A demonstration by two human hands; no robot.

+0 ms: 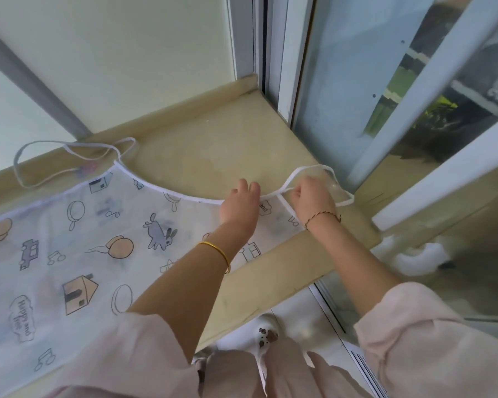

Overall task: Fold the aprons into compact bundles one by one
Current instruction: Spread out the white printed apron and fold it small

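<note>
One apron [78, 254], two hands [239, 208], two bracelets [217, 251].

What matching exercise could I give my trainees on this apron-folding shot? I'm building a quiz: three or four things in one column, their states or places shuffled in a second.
Column 1:
1. left hand
2. right hand
3. apron
4. far strap loop

Column 2:
A. spread flat on the ledge
B. closed around a white strap
C. lying untouched by the wall
D. pressing on the apron's edge

Pairs: 1-D, 2-B, 3-A, 4-C
</note>
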